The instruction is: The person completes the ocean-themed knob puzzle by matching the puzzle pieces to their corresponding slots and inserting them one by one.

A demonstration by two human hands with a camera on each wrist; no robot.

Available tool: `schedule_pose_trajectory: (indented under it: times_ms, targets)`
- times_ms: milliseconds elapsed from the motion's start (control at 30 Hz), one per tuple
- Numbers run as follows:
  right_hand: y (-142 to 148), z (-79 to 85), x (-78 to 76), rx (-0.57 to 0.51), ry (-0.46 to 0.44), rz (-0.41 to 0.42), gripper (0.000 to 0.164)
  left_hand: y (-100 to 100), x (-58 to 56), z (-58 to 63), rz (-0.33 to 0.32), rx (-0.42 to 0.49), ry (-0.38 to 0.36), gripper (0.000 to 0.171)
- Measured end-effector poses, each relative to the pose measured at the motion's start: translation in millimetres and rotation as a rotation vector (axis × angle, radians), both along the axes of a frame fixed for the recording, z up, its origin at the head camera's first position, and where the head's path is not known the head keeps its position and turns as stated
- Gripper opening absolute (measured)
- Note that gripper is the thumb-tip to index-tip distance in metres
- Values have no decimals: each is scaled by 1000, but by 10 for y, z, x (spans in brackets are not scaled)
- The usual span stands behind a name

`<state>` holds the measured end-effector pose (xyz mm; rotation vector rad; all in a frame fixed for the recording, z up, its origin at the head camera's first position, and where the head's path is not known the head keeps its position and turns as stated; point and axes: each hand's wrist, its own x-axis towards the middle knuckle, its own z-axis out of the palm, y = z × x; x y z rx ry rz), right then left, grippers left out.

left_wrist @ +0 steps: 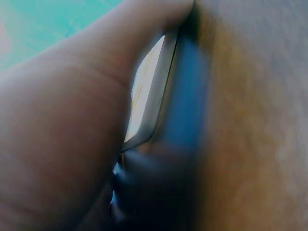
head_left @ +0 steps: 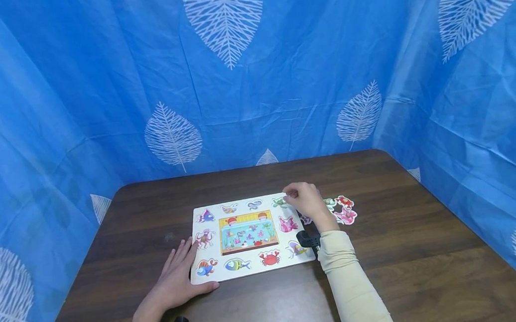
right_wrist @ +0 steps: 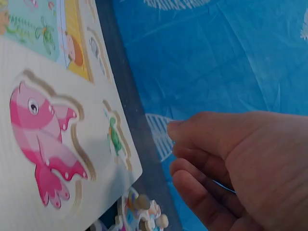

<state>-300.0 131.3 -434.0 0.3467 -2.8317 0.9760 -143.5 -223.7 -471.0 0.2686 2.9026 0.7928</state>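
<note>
A white wooden puzzle board (head_left: 247, 205) lies on the table, with sea-animal shapes around a fish-tank picture (head_left: 248, 232). My left hand (head_left: 176, 274) rests at its left side, fingers extended along the edge and thumb at the front edge. My right hand (head_left: 307, 200) hovers over the far right corner, near the green turtle shape (right_wrist: 114, 135). Its fingers bend loosely, with nothing visible between thumb and fingertips in the right wrist view. Closer to that camera is the pink sea-animal shape (right_wrist: 41, 130). The left wrist view is mostly filled by the blurred hand (left_wrist: 62, 134).
Loose puzzle pieces (head_left: 346, 216) with wooden pegs (right_wrist: 141, 202) lie in a cluster just right of the board, partly behind the right hand and forearm. Blue curtains (head_left: 279, 79) with white leaf prints surround the dark wooden table (head_left: 403, 250).
</note>
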Motion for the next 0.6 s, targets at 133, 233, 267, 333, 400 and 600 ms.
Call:
schedule_pose_trajectory:
  times_ms: [133,233,267,333,400,600]
  targets:
    - [47,-33,-17,4,-20,-21,23,-2,4,2,-3,3,3,127]
    - [67,-48,-24,4,-44,-35,23,-2,7,5,-4,2,7,127]
    - [73,-53,-26,2,-50,-44,23,-1,7,8,-3,2,6,127]
    - [84,-62,-28,-4,-60,-63,23,1,7,11,-2,0,2,127]
    - [96,-73,-27,-12,-67,-85,24,3,7,18,-2,-3,-1,127]
    - [117,-118,-10,-20,-79,-127,26,0,18,28,-9,-1,1,126]
